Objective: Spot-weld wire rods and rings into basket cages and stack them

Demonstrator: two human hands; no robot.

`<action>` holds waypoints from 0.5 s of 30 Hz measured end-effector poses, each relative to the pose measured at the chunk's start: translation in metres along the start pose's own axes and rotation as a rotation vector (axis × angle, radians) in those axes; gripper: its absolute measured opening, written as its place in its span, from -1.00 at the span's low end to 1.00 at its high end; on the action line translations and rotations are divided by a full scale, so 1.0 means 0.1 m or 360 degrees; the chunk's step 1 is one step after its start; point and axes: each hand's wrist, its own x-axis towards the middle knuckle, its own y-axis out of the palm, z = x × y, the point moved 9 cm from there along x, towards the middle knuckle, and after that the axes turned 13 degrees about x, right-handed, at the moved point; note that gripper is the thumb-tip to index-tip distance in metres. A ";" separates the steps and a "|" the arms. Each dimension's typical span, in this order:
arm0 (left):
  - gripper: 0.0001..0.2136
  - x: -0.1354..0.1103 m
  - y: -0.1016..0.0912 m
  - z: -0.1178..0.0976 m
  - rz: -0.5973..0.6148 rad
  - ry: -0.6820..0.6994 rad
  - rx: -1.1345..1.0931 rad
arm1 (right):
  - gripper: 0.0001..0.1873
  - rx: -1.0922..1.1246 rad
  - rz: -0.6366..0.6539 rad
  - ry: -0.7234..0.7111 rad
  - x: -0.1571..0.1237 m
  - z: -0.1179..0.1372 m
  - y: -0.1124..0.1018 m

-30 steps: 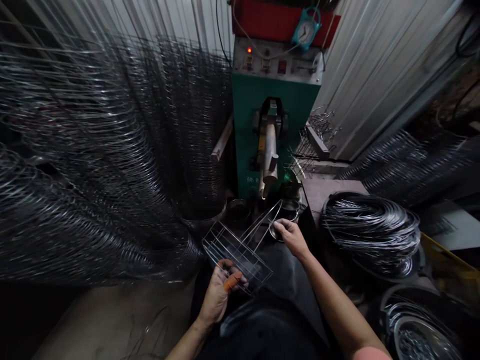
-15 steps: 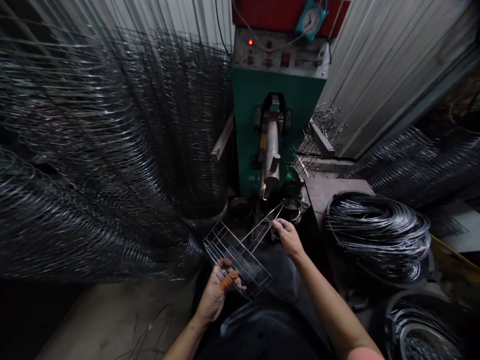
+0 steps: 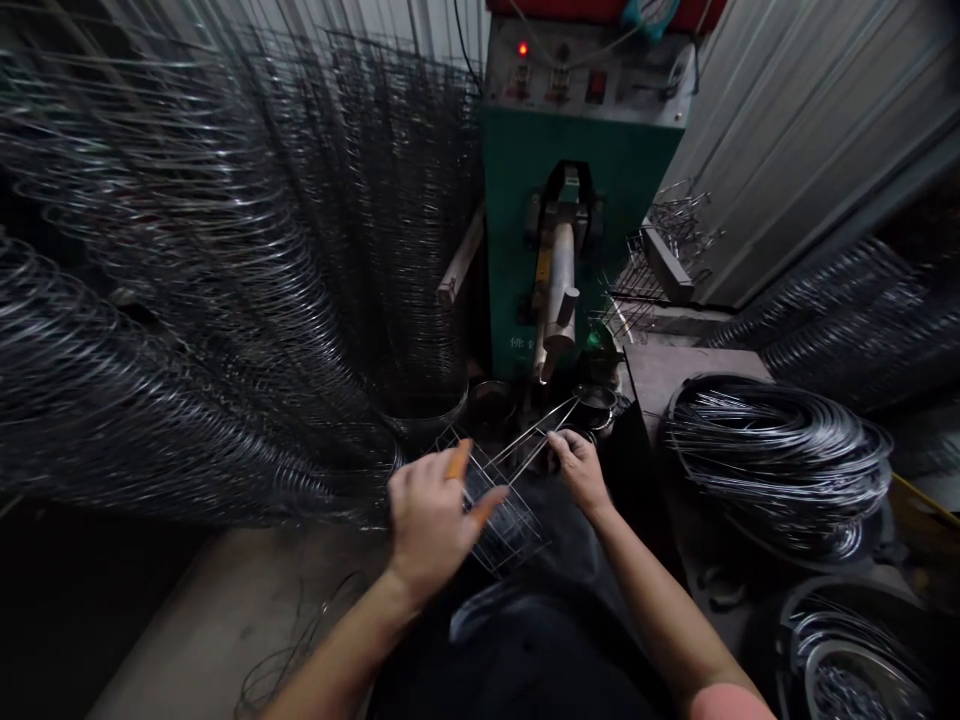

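resting above the lap (image 3: pixel 540 640), the wire rack (image 3: pixel 514 525) looks light, springy and easily bent. left hand (image 3: pixel 427 520) lies on it, grip spread; right hand (image 3: pixel 577 472) pinches its long loop. the stiffer rim wires seem safest to hold.

I see a green machine (image 3: pixel 570 180) standing against a pale corrugated wall (image 3: pixel 787 120) in dim light. Left of the machine, stacked wire rings (image 3: pixel 187 250) crowd the room. To its right lie wire coils (image 3: pixel 772 460). The bare concrete floor (image 3: pixel 225 620) lies below.
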 end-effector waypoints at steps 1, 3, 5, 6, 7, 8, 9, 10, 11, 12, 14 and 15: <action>-0.48 0.08 0.11 -0.23 0.0089 0.0194 0.0165 | -0.59 0.0001 -0.0005 -0.0008 -0.01 0.01 0.01; -0.48 0.19 0.37 -0.55 0.0230 0.0427 0.0465 | -0.60 -0.0005 -0.0021 -0.0031 -0.02 0.03 0.02; -0.54 0.27 0.58 -0.70 0.0299 0.0519 0.0680 | -0.60 0.0001 -0.0035 -0.0043 -0.03 0.04 0.01; -0.59 0.30 0.65 -0.73 0.0315 0.0546 0.0749 | -0.60 0.0015 -0.0033 -0.0037 -0.03 0.03 0.01; -0.65 0.32 0.71 -0.75 0.0325 0.0573 0.0793 | -0.60 0.0035 -0.0029 -0.0021 -0.03 0.02 0.00; -0.68 0.33 0.75 -0.76 0.0333 0.0603 0.0817 | -0.59 0.0056 -0.0026 -0.0003 -0.02 0.00 0.00; -0.71 0.35 0.78 -0.76 0.0343 0.0635 0.0827 | -0.59 0.0076 -0.0031 0.0012 0.00 -0.01 -0.01; -0.72 0.36 0.80 -0.76 0.0353 0.0665 0.0829 | -0.60 0.0094 -0.0042 0.0022 0.02 -0.01 -0.02; -0.72 0.38 0.81 -0.76 0.0364 0.0688 0.0826 | -0.60 0.0115 -0.0057 0.0023 0.04 -0.01 -0.03; -0.72 0.41 0.82 -0.76 0.0378 0.0706 0.0818 | -0.61 0.0141 -0.0073 0.0022 0.07 0.00 -0.04; -0.73 0.49 0.83 -0.75 0.0402 0.0725 0.0800 | -0.62 0.0202 -0.0085 0.0030 0.12 0.01 -0.05; -0.73 0.53 0.83 -0.75 0.0411 0.0729 0.0792 | -0.62 0.0230 -0.0080 0.0043 0.16 0.02 -0.05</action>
